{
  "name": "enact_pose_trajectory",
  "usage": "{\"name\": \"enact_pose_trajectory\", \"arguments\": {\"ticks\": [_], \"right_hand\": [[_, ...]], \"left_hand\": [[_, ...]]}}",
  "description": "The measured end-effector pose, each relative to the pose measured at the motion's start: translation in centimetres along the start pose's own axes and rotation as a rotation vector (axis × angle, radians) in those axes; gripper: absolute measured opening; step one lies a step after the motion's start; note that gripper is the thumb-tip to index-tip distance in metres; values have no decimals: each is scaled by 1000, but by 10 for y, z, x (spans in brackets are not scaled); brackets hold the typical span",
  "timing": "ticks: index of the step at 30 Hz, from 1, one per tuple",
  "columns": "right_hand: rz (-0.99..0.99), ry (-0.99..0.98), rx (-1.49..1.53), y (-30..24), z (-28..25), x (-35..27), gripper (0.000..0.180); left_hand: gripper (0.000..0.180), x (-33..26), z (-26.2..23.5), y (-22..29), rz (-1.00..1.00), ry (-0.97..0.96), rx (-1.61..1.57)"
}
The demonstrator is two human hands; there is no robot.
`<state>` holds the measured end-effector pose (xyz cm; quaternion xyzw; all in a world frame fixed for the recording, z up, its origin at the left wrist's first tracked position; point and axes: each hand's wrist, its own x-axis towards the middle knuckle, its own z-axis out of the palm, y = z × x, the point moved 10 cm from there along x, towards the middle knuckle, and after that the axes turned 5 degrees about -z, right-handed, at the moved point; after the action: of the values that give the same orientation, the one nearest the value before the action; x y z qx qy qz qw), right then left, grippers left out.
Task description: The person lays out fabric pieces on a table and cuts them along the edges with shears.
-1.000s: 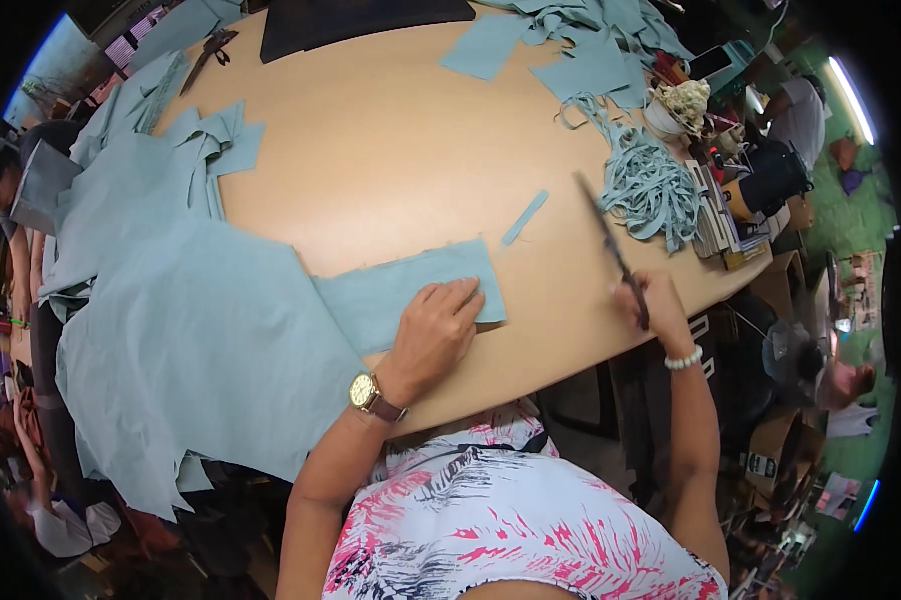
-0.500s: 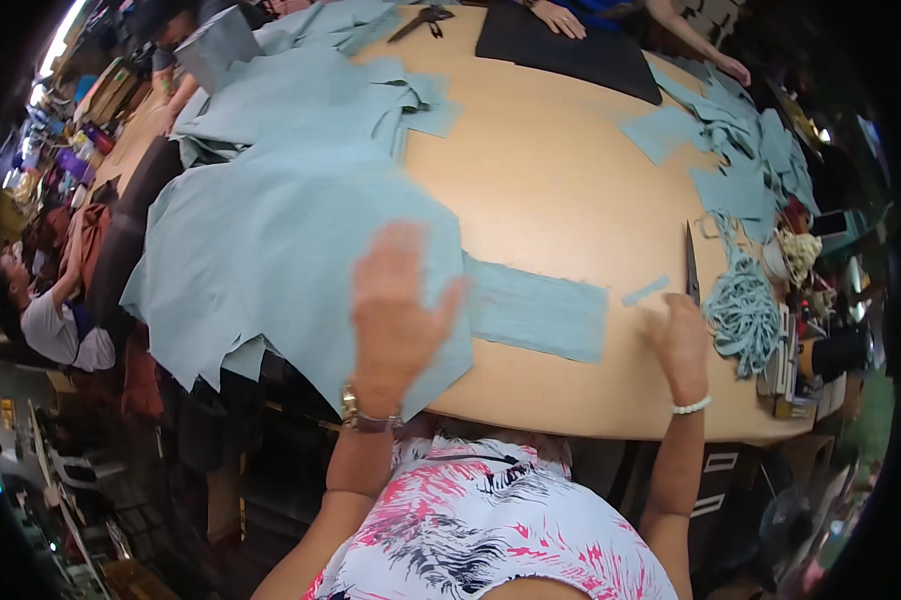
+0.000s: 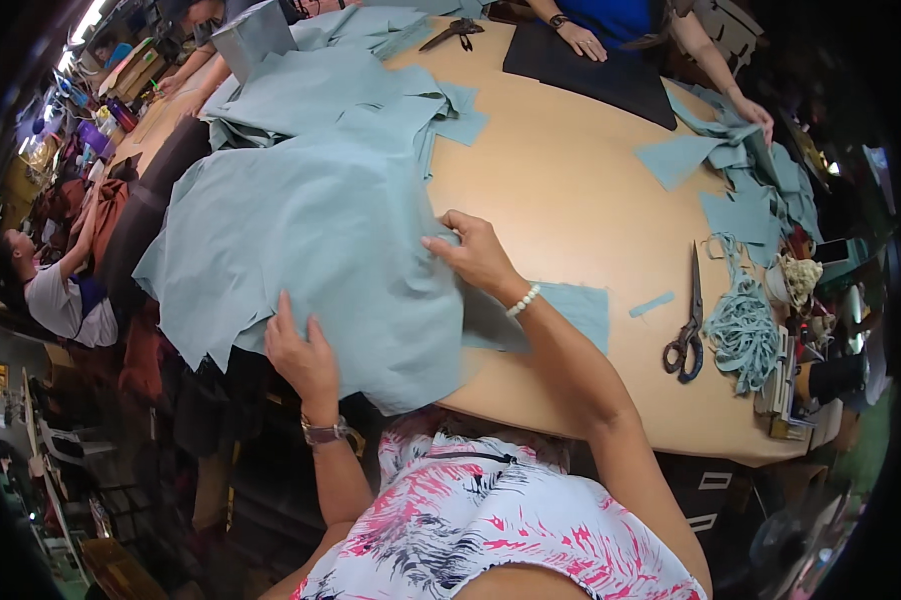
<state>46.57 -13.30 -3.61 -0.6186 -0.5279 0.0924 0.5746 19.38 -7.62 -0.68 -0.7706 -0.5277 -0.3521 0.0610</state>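
Note:
A large sheet of pale blue-green fabric (image 3: 311,230) covers the left part of the table and hangs over its near edge. My right hand (image 3: 476,250) pinches the sheet's right edge between thumb and fingers and lifts it a little. My left hand (image 3: 303,352) rests on the sheet's near left part, fingers spread. Under the lifted edge, a stack of fabric strips (image 3: 574,310) is partly hidden by the sheet and my right forearm. Black-handled scissors (image 3: 687,335) lie on the table to the right, with a small fabric scrap (image 3: 653,305) beside them.
A tangled bundle of fabric strips (image 3: 743,335) lies at the table's right edge, with crumpled fabric pieces (image 3: 751,165) beyond. Across the tan table (image 3: 551,190), a co-worker's hand (image 3: 583,40) rests on black folded fabric (image 3: 596,80). More scissors (image 3: 455,36) and a grey metal block (image 3: 254,40) are farther back.
My right hand has left the scissors and crossed leftward to grip the fabric's edge, raising it. The left hand has moved left and nearer, onto the sheet's lower part.

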Motion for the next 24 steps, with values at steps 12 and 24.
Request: {"name": "enact_pose_trajectory", "arguments": {"ticks": [12, 24], "right_hand": [[411, -313, 367, -48, -43, -46, 59], [697, -378, 492, -43, -63, -133, 42]], "left_hand": [[24, 104, -29, 79, 285, -191, -40], [52, 276, 111, 222, 1047, -341, -149]]}}
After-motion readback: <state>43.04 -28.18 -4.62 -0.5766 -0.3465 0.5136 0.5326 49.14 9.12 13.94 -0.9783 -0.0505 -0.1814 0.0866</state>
